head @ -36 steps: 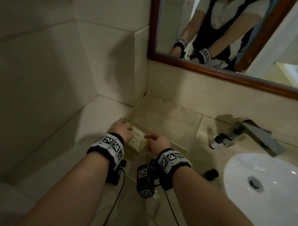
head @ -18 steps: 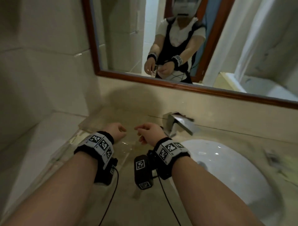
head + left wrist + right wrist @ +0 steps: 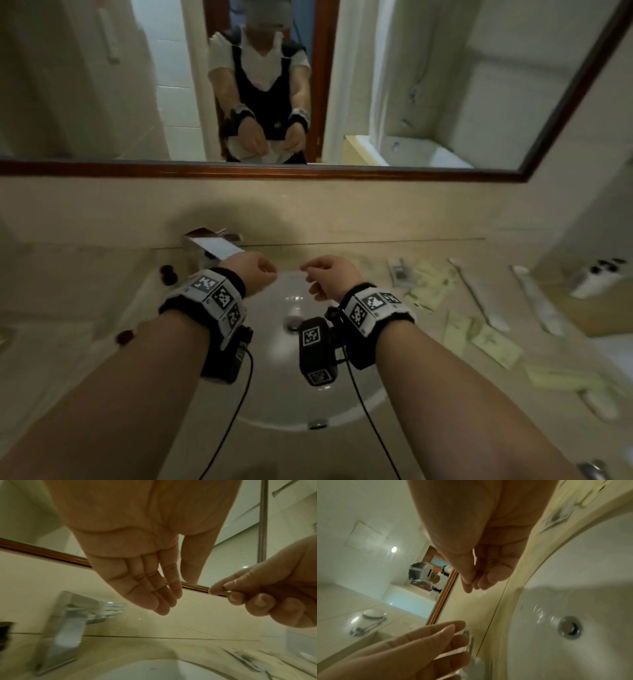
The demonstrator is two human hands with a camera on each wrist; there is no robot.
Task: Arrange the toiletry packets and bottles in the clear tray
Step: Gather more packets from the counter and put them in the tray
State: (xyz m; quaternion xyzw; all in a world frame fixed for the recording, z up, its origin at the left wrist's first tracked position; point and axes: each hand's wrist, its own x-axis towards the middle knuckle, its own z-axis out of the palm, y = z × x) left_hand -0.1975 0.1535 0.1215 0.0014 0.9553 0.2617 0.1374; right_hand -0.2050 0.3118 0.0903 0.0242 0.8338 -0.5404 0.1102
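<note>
Both my hands hover over the white basin (image 3: 346,404) and hold nothing. My left hand (image 3: 270,274) (image 3: 171,595) has relaxed, nearly straight fingers. My right hand (image 3: 308,274) (image 3: 481,580) hangs with loosely curled fingers, thumb near the forefinger. Several pale green packets (image 3: 493,342) lie scattered on the counter right of the basin. Two long white wrapped sticks (image 3: 476,294) lie among them. White bottles with dark caps (image 3: 596,277) stand at the far right. Left of the basin sit two small dark-capped items (image 3: 168,274), blurred. The clear tray is out of view.
A chrome tap (image 3: 212,248) stands behind the basin, just beyond my left hand. A wood-framed mirror (image 3: 308,171) runs along the wall above the beige counter (image 3: 445,428). A metal drain (image 3: 294,323) sits in the basin's middle.
The view swung right, from the clear tray in the left corner to the basin. Both hands let go of the packet at the tray and moved right, empty, over the basin.
</note>
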